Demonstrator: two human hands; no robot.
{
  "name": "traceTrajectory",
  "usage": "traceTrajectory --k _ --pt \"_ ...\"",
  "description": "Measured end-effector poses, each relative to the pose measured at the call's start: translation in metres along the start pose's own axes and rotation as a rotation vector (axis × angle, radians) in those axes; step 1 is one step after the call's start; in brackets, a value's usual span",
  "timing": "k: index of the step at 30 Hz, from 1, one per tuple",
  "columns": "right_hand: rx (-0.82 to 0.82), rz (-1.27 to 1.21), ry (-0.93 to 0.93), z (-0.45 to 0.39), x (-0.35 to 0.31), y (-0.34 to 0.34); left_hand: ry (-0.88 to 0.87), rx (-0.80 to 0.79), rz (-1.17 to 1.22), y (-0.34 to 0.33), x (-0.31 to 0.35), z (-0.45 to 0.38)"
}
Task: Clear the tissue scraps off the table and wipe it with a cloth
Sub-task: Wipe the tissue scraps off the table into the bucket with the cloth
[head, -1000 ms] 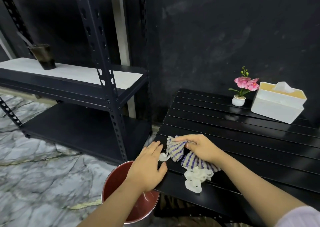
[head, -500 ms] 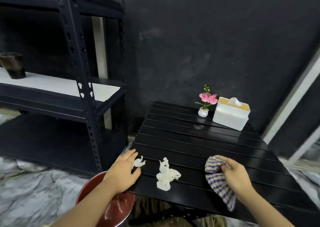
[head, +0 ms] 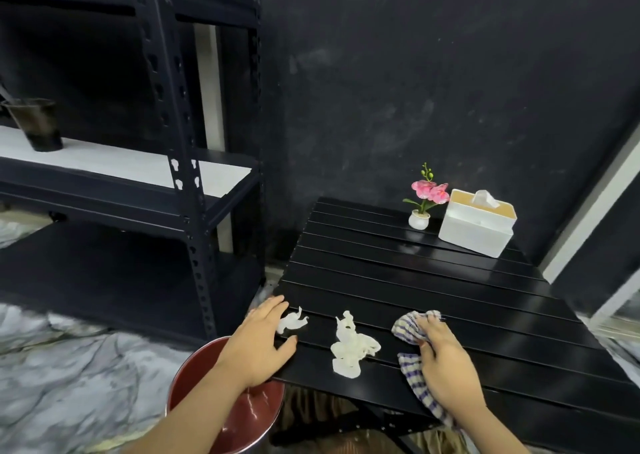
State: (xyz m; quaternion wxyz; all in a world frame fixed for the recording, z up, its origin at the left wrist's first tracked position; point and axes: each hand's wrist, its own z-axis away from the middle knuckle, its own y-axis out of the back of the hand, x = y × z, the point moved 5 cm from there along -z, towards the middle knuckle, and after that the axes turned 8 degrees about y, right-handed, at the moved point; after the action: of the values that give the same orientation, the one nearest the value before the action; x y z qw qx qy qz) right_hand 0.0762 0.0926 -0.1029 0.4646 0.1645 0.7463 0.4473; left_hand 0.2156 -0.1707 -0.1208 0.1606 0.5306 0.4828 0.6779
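Head view: the right hand (head: pixel 441 360) presses a striped cloth (head: pixel 408 329) onto the black counter (head: pixel 415 280), grip curled over it. Just left lies a tissue clump (head: pixel 351 346); a smaller scrap (head: pixel 292 320) touches the flat, open left hand (head: pixel 261 342) at the counter's left edge, above a red bin (head: pixel 239 415).

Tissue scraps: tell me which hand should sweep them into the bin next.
Probably the left hand. It lies open by the small scrap, just above the red bin at the table edge. The right hand is busy gripping the cloth.
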Motion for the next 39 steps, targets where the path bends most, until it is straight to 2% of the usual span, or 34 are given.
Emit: traceTrajectory --k 8,19,23,32,39 --pt "0.016 0.012 0.023 -0.013 -0.046 -0.039 0.022 -0.004 0.105 -0.003 -0.007 -0.002" --pt "0.002 0.076 0.068 -0.02 -0.088 -0.068 0.005 -0.026 0.1 -0.003 -0.008 -0.002" --pt "-0.011 0.06 0.04 -0.023 -0.106 -0.083 0.05 0.001 0.189 0.01 -0.023 0.003" --pt "-0.101 0.105 0.134 -0.033 -0.173 -0.129 0.15 0.063 0.154 0.048 -0.062 0.019" --pt "-0.129 -0.093 0.172 -0.037 -0.199 -0.144 0.167 0.068 0.13 0.057 -0.06 0.019"
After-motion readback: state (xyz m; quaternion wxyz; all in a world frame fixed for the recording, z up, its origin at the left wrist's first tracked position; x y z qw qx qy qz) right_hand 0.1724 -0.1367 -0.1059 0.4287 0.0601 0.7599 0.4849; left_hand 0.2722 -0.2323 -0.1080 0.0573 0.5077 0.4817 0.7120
